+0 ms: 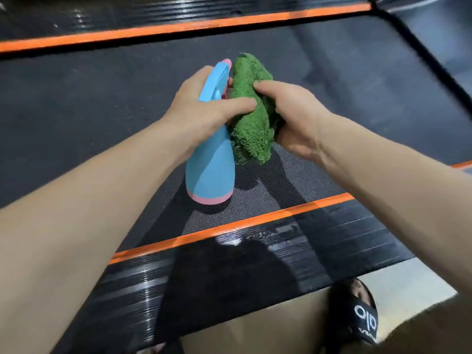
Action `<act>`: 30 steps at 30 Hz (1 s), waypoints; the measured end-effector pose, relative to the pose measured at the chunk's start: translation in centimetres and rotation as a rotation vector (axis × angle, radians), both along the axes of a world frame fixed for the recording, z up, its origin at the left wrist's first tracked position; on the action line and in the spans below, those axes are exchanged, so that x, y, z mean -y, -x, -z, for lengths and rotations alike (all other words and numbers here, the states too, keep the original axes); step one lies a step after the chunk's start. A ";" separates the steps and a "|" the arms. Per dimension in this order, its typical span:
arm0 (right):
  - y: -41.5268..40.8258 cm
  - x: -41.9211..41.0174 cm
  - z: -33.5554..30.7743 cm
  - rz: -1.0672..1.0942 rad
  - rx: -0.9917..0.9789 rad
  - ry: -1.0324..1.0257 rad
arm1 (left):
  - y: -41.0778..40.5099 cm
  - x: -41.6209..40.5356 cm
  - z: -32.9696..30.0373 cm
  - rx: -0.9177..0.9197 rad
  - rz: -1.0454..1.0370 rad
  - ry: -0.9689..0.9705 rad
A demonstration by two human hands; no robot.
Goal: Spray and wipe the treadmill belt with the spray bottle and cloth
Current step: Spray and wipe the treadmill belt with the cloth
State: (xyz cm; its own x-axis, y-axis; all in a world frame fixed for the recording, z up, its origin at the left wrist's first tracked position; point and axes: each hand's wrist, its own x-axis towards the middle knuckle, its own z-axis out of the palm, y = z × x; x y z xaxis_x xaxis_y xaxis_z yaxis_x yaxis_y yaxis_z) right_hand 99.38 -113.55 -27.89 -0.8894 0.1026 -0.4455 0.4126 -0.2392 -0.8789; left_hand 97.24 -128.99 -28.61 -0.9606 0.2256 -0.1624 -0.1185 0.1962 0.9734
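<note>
Above the dark treadmill belt [76, 103], your left hand [201, 116] grips the neck of the blue spray bottle [210, 172] with the pink bottom, and its thumb presses on the green cloth [251, 129]. Your right hand [293, 121] holds the bunched cloth right beside the bottle, touching it. Down by the orange stripe [229, 227], your black slipper [357, 310] has white letters, but they are too cut off to read.
</note>
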 end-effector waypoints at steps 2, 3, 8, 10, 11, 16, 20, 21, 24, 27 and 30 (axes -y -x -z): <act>-0.2 -0.1 0.8 0.035 -0.060 -0.147 | 0.1 -0.4 0.5 -0.006 0.034 0.006; -0.3 -0.3 1.1 0.048 -0.095 -0.233 | 0.1 -0.5 0.7 -0.010 0.044 0.004; -1.2 -1.0 1.9 0.082 -0.184 -0.372 | 0.3 -0.7 1.9 -0.040 0.120 -0.033; -2.2 -1.0 1.7 0.102 -0.174 -0.382 | 0.0 -0.8 1.9 -0.049 0.167 -0.038; -2.6 -1.1 1.5 0.117 -0.161 -0.388 | -0.2 -0.8 1.9 -0.051 0.188 -0.039; -4.2 -1.3 1.2 0.186 -0.147 -0.351 | -1.2 -1.3 1.0 -0.051 0.227 -0.089; -5.2 -2.2 2.1 0.224 -0.187 -0.315 | -2.5 -2.4 0.7 -0.128 0.250 -0.089; -5.7 -2.6 2.2 0.225 -0.190 -0.318 | -3.0 -2.6 0.5 -0.142 0.251 -0.090; -7.2 -5.1 1.2 0.255 -0.224 -0.347 | -4.5 -4.9 -0.5 -0.174 0.260 -0.085; -9.3 -9.1 -0.4 0.295 -0.253 -0.377 | -5.7 -9.0 -1.8 -0.174 0.278 -0.080; -11.9 -13.8 -1.6 0.349 -0.264 -0.282 | -6.8 -14.3 -3.1 -0.182 0.363 -0.081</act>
State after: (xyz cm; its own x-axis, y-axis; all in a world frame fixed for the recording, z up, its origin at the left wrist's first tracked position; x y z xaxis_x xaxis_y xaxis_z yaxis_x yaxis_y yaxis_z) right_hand 111.31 -99.73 -26.33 -0.8591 0.4968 -0.1232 0.1064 -0.0621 -0.9924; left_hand 104.06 -114.72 -25.46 -0.8279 0.5597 0.0352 0.1197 0.1149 0.9861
